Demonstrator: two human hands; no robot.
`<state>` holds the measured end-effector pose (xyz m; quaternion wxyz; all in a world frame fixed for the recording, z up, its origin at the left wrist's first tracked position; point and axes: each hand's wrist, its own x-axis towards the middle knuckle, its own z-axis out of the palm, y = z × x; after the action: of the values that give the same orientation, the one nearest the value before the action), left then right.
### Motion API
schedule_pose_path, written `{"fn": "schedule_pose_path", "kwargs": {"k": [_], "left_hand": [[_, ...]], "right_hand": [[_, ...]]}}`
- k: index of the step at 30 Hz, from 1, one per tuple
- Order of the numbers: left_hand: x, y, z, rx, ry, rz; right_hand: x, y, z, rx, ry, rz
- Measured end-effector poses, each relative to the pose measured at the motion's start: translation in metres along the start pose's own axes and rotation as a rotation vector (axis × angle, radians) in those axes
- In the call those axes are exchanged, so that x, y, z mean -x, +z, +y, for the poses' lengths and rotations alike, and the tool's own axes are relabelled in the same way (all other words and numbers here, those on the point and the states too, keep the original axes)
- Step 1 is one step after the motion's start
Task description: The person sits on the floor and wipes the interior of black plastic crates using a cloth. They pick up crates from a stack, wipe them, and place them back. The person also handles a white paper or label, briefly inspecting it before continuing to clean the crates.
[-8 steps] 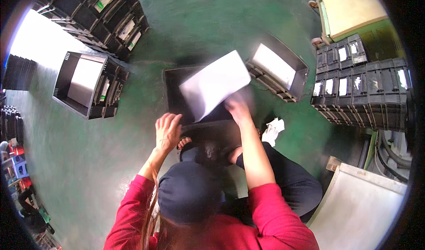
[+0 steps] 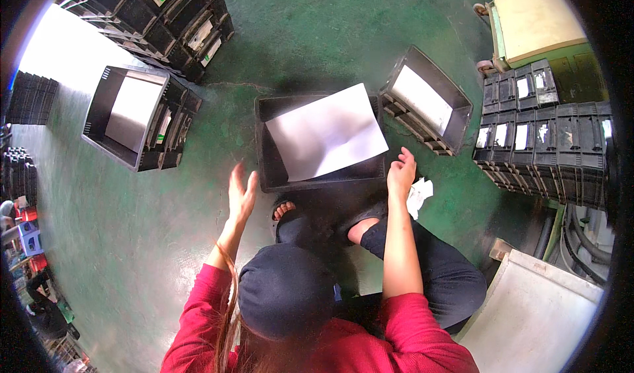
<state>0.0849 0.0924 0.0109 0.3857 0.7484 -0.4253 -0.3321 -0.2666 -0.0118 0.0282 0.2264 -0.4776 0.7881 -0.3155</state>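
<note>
Clearly, the white sheet point(image 2: 330, 132) lies at the black middle crate point(image 2: 272, 165), clear of both hands. It sits askew across the crate, with its far right corner reaching past the far rim and its right corner over the right wall; whether it rests on the crate's bottom or partly on the rim, I cannot tell.

The left hand point(image 2: 242, 198) is just beside the crate's near left corner, thumb and fingers apart, slightly blurred, holding nothing. The right hand point(image 2: 401, 175) is by the near right corner, its fingers loosely bent, with nothing visible in its grasp; crumpled white paper point(image 2: 420, 197) lies on the green floor point(image 2: 310, 36) near it.

As far as I can judge, bringing the sheet over the crate and letting it go is done. Lying flat and in line with the walls is not yet reached. The left crate point(image 2: 105, 105) and the right crate point(image 2: 457, 127) each have a pale sheet inside, lying closer to square with their walls. How many sheets lie beneath the middle one is hidden.
</note>
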Motion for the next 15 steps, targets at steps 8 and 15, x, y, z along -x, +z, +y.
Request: {"fn": "schedule_pose_path", "kwargs": {"k": [8,15], "left_hand": [[-0.023,0.041,-0.012,0.094,-0.273,-0.189],[-0.029,0.025,-0.009,0.455,-0.293,-0.256]], "right_hand": [[-0.051,0.043,-0.014,0.518,0.248,-0.512],[-0.052,0.007,0.007,-0.097,0.487,-0.388]]}}
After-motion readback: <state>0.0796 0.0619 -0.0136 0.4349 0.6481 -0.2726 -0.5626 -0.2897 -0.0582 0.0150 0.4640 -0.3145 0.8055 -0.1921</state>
